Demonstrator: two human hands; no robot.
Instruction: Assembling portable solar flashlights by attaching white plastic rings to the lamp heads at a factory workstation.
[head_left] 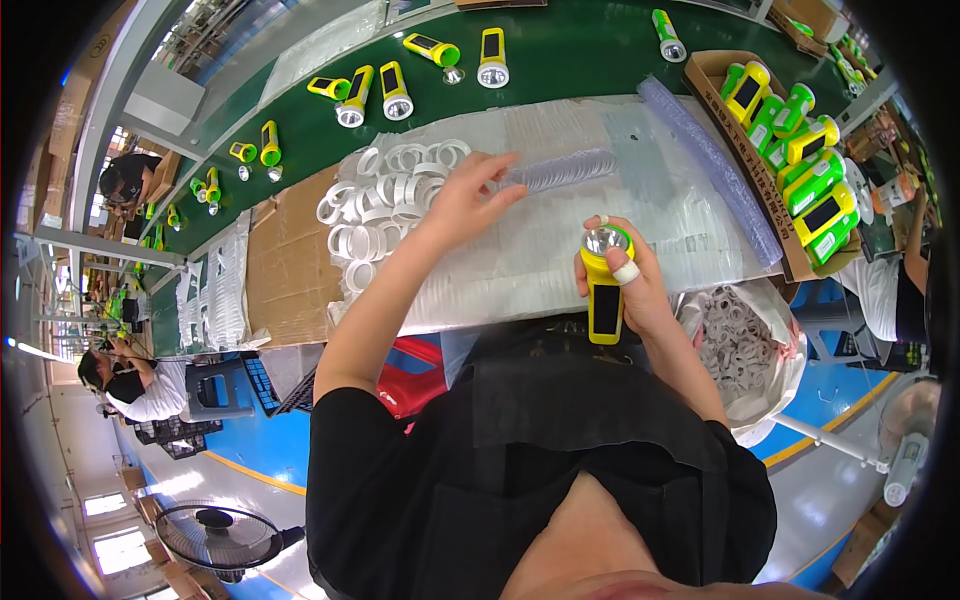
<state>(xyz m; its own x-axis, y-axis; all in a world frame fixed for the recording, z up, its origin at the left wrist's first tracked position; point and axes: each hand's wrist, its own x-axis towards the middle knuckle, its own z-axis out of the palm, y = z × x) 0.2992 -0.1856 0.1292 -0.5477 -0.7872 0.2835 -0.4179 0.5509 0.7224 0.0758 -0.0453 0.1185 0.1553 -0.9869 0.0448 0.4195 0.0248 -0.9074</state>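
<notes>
A yellow flashlight (604, 310), not yet ringed, is being held in the right hand (642, 275), the left hand (475, 200) being spread wide beside unused clear discs (572, 170), loose white rings (402, 188) remaining.

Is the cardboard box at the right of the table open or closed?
Open: the cardboard box shows yellow and green flashlights inside, with no lid over them.

Near the bench (575, 60)'s front edge, the held flashlight (605, 308) is partly hidden by the right hand (643, 282), a sack (790, 388) by its forearm (690, 370).
</notes>
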